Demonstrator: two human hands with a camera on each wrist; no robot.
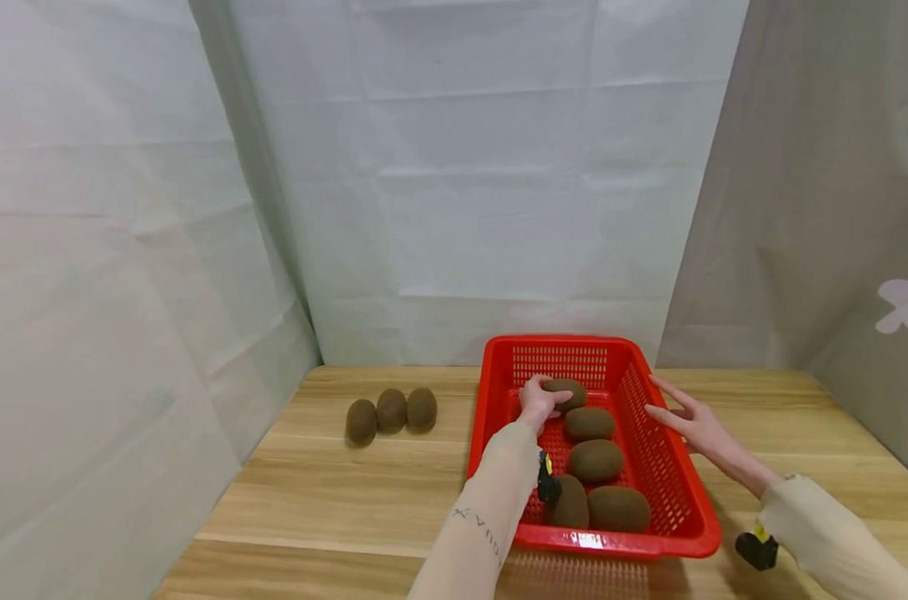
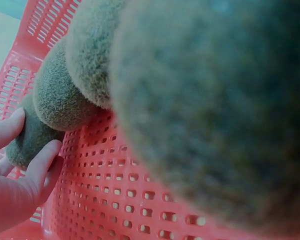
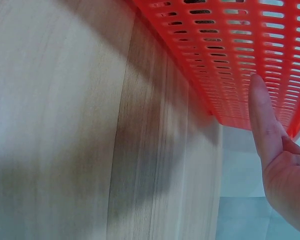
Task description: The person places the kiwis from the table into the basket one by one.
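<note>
while the left grip (image 1: pixel 538 403) curls round the far kiwi (image 1: pixel 566 392), the right grip (image 1: pixel 689 423) lies flat against the basket (image 1: pixel 652 467).

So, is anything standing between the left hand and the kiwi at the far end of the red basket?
Nothing visible does. The left hand already grips the far kiwi inside the red basket; the next kiwi lies just nearer, beside it. The right hand rests flat on the basket's outer wall.

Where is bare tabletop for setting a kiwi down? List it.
Free: wooden tabletop between the three brown fuzzy kiwis and the red plastic mesh basket, plus the near-left corner. Crowded: inside the basket, five kiwis and the left hand.
</note>
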